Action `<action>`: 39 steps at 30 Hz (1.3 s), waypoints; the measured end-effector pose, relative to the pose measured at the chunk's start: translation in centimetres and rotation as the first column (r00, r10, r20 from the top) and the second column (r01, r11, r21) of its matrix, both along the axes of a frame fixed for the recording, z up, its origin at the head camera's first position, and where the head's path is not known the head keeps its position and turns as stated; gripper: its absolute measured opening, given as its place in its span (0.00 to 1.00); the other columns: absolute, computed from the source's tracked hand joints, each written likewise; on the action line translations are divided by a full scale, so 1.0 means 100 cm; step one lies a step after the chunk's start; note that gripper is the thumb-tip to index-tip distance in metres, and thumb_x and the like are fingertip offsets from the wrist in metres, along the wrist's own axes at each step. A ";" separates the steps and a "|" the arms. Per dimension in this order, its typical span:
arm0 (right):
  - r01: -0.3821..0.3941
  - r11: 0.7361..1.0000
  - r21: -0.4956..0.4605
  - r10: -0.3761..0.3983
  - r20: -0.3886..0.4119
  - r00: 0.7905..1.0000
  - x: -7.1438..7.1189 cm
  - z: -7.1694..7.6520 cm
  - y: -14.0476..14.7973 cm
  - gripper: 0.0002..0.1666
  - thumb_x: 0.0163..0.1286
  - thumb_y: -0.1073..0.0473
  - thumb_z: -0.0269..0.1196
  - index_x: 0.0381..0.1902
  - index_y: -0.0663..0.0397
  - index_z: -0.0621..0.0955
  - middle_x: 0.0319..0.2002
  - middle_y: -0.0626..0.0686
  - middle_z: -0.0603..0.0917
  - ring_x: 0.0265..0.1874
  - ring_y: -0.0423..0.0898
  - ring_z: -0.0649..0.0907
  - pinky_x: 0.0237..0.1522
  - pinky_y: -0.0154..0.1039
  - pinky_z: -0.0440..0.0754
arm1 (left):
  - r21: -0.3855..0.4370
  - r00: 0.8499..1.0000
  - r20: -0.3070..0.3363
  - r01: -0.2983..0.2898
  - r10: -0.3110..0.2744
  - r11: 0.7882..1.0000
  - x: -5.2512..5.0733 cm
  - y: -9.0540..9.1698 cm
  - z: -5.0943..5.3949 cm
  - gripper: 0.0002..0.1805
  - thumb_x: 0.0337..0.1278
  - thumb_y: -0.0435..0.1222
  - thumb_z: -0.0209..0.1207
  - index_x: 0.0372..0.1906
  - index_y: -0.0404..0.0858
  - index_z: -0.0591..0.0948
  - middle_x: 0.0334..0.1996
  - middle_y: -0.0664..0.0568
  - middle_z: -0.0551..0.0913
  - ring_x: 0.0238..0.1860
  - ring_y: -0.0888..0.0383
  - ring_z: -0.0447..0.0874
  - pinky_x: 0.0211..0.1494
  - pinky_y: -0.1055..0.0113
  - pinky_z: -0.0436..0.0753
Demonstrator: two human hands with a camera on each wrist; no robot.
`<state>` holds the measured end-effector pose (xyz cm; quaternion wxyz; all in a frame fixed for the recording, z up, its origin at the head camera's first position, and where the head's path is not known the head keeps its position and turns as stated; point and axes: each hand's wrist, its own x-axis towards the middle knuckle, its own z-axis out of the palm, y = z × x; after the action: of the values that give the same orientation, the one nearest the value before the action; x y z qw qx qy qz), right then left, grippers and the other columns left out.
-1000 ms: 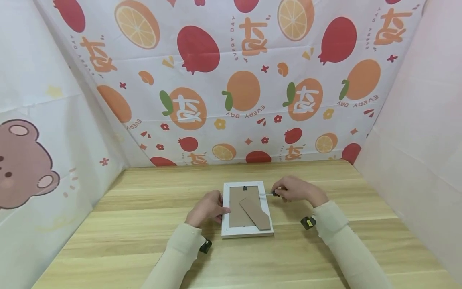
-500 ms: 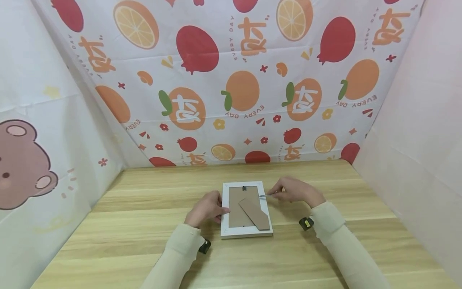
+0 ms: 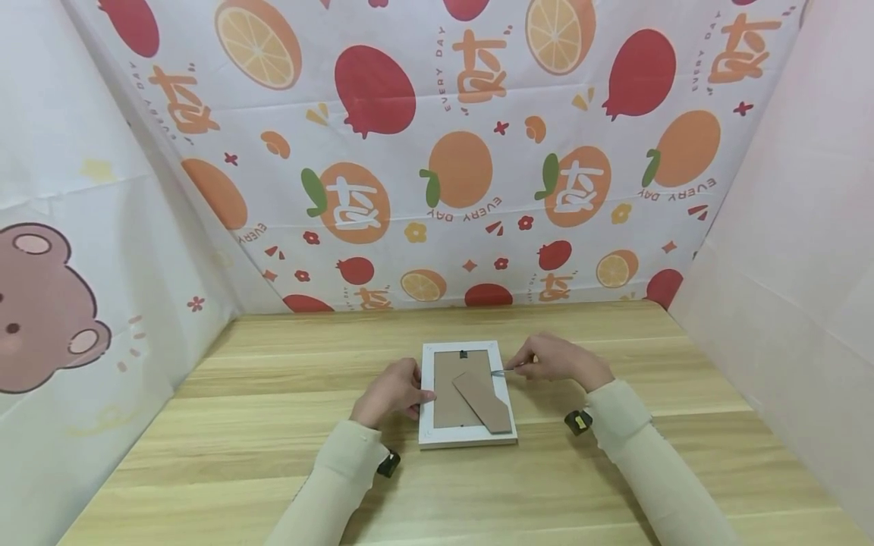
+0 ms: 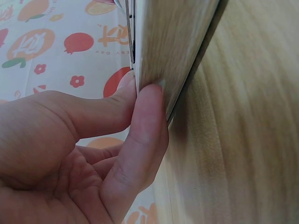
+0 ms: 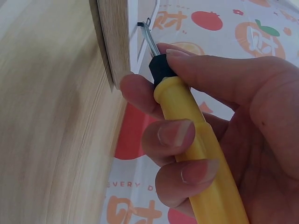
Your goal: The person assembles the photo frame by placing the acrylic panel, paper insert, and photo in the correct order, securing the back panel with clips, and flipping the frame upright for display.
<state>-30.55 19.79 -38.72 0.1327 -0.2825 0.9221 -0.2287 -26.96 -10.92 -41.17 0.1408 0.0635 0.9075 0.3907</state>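
Observation:
A white picture frame (image 3: 427,425) lies face down, its brown backing board (image 3: 448,409) uppermost and a brown easel stand (image 3: 483,403) slanting across it. My left hand (image 3: 391,394) holds the frame's left edge, thumb on top of the border and fingers against the wooden side (image 4: 163,42). A screwdriver (image 5: 198,121) with a yellow handle and black collar is gripped in my right hand (image 3: 556,358). Its metal shaft (image 5: 150,39) reaches over the right border to a small dark tab (image 5: 140,24) at the backing's edge. Whether the tip touches the tab I cannot tell.
The frame rests on a wood-grain table (image 3: 273,425). Behind the table hangs a fruit-print cloth (image 3: 389,197), with pale cloth walls (image 3: 785,288) at the sides. A black clip (image 3: 463,354) sits at the backing's top edge.
My right hand has shifted slightly left and its fingers now cover the screwdriver's dark collar in the head view. The tip sits a little lower along the backing's edge. My left hand stays put.

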 end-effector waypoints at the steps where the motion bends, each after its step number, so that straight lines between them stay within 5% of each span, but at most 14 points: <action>1: 0.002 1.000 0.001 -0.002 -0.001 1.000 0.000 0.000 0.000 0.13 0.72 0.65 0.65 0.51 0.51 0.90 0.37 0.51 0.91 0.26 0.38 0.77 0.25 0.32 0.76 | 0.002 1.000 0.000 -0.001 0.001 1.000 0.000 0.000 0.000 0.13 0.62 0.29 0.68 0.43 0.27 0.76 0.32 0.42 0.83 0.27 0.54 0.87 0.30 0.64 0.90; 39: -0.006 1.000 0.003 0.006 -0.025 1.000 0.001 -0.002 -0.005 0.13 0.70 0.66 0.67 0.50 0.53 0.90 0.40 0.52 0.92 0.24 0.38 0.72 0.27 0.29 0.69 | -0.027 0.999 -0.030 0.011 -0.012 1.000 0.002 0.001 -0.002 0.14 0.62 0.31 0.70 0.42 0.28 0.76 0.32 0.43 0.83 0.26 0.54 0.87 0.29 0.65 0.89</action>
<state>-30.43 19.28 -38.95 0.1224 -0.2880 0.9231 -0.2234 -26.76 -10.81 -41.42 0.1301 0.0728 0.9143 0.3766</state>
